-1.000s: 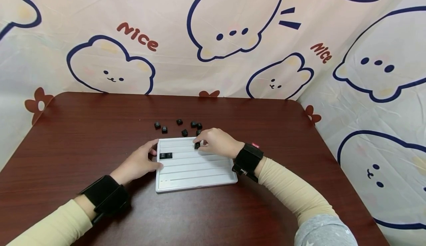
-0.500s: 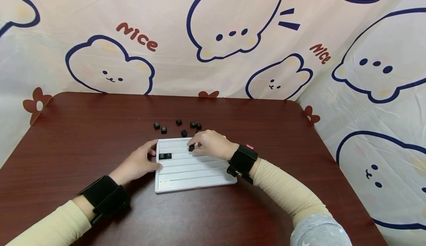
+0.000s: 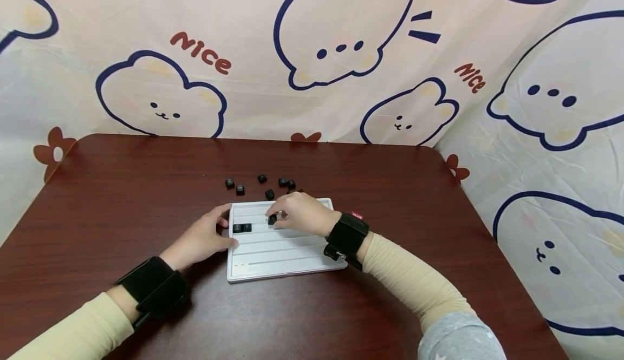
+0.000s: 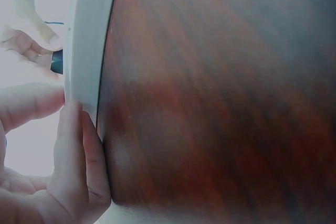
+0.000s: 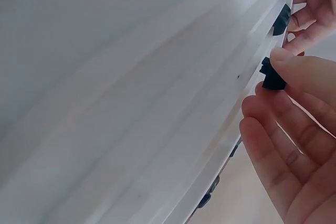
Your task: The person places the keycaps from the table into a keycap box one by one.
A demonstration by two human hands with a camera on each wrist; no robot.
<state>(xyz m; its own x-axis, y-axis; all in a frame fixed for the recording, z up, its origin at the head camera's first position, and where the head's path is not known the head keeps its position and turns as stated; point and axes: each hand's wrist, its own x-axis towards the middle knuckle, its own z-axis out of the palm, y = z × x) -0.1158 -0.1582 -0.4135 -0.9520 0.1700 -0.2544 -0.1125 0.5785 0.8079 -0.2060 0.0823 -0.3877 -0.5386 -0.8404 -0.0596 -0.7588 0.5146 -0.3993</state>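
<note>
A white ridged tray (image 3: 292, 256) lies on the brown table. My left hand (image 3: 202, 239) holds the tray's left edge, thumb over the rim and fingers along the outer side. Between thumb and fingertips, my right hand (image 3: 306, 214) pinches a black keycap (image 5: 273, 76) close over the tray's upper rows. Two black keycaps (image 3: 242, 228) sit side by side in a row at the tray's left end, to the left of the pinched one. In the left wrist view, the fingers (image 4: 71, 150) of my left hand lie against the tray's side wall.
Several loose black keycaps (image 3: 270, 194) are scattered on the table (image 3: 390, 187) just beyond the tray's far edge, some partly hidden behind my right hand. A printed cloth (image 3: 253, 24) hangs behind the table and along its right side.
My right hand has moved left over the tray with the pinched keycap, closer to the two seated keycaps. The left hand keeps its place on the tray's edge.
</note>
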